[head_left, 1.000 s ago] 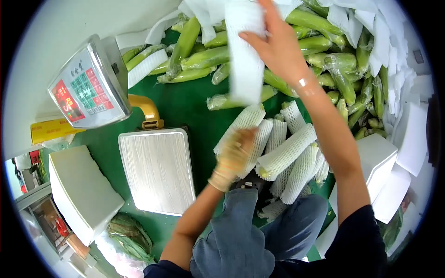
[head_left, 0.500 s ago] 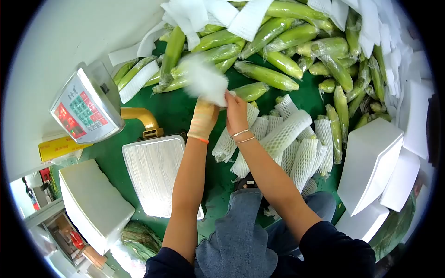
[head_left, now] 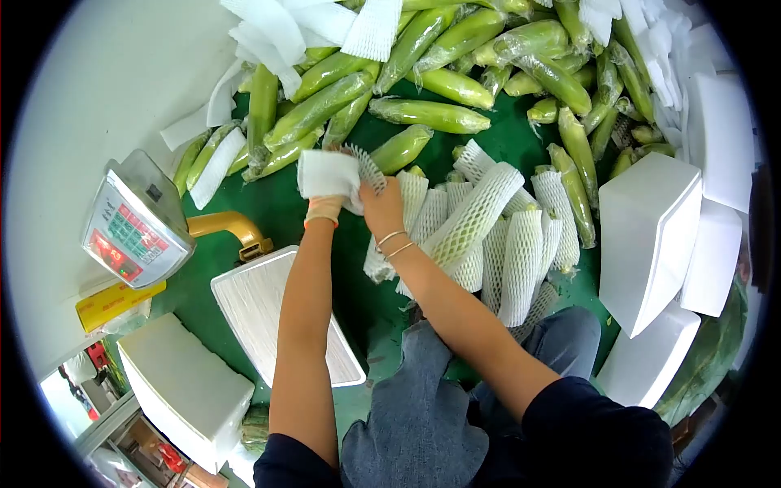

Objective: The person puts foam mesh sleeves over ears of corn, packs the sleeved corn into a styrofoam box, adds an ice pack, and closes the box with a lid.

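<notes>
My left hand [head_left: 325,203], in a pale glove, is mostly covered by a white foam net sleeve [head_left: 327,173] bunched over its fingers. Bare and wearing two thin bracelets at the wrist, my right hand [head_left: 382,207] pinches the right edge of the same sleeve, close beside the left. Just to the right lie several green cobs in foam nets, one of them [head_left: 476,215] on top of the others. Beyond my hands is a pile of green cobs in clear film, the nearest [head_left: 403,149] just above my right hand.
A scale with a flat pan [head_left: 260,305] and a tilted display [head_left: 134,236] stands at the left. White foam boxes are at the lower left [head_left: 183,382] and right [head_left: 647,236]. Loose foam nets [head_left: 305,24] lie over the cobs at the top.
My right hand has come down from the cobs with a foam sleeve to meet my left hand, which left the netted cobs. The sleeve now covers the left fingers. The view has shifted.
</notes>
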The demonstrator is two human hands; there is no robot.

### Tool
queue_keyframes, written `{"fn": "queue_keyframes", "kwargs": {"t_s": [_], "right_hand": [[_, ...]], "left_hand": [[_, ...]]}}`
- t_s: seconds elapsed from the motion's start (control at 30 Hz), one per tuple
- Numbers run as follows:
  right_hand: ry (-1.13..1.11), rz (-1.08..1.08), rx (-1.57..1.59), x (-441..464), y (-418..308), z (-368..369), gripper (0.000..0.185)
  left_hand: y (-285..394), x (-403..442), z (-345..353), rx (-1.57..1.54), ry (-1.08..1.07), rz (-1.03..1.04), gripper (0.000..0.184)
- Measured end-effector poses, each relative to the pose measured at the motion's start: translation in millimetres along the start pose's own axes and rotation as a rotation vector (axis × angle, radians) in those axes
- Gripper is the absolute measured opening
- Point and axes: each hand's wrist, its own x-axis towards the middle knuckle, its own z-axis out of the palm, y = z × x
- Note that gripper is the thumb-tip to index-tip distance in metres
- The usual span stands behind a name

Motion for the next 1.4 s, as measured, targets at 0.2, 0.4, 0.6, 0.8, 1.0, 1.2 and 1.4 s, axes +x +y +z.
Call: {"fn": "queue_keyframes", "kwargs": {"t_s": [0.2, 0.4, 0.6, 0.8, 1.0, 1.2, 1.4], "right_hand": [[0.026, -0.142, -0.374, -31.7, -23.8, -3.9, 0.037], [-0.277, -0.244, -0.397, -44.7, -131.0, -42.8, 0.036], [0.093, -0.339, -0.600, 74.1, -103.3, -21.8, 0.035], [0.176, -0.241, -0.542, 129.1, -70.5, -45.5, 0.038], [-0.123, -0.024, -0.329, 62.9, -134.9, -66.5, 0.041], [0.176, -0.105, -0.564, 143.0, -65.1, -72.6, 0.039], [0.111, 0.507, -0.253, 119.4, -58.2, -80.0, 0.045]], "left_hand": [[-25.6, -65.4, 24.4, -0.453, 0.015, 0.382, 0.046], [22.3, -105.9, -34.2, -1.636, -0.013, -0.031, 0.047], [28.9, -19.4, 26.4, -1.798, 0.133, -0.349, 0.034], [78.7, 34.1, -3.4, -2.388, 0.129, -0.828, 0.032], [65.1, 14.9, -49.5, -0.786, -0.052, -0.048, 0.045], [81.4, 78.6, -28.2, -0.338, -0.457, -0.339, 0.022], [79.4, 39.3, -5.0, -0.842, -0.106, -0.159, 0.033]]}}
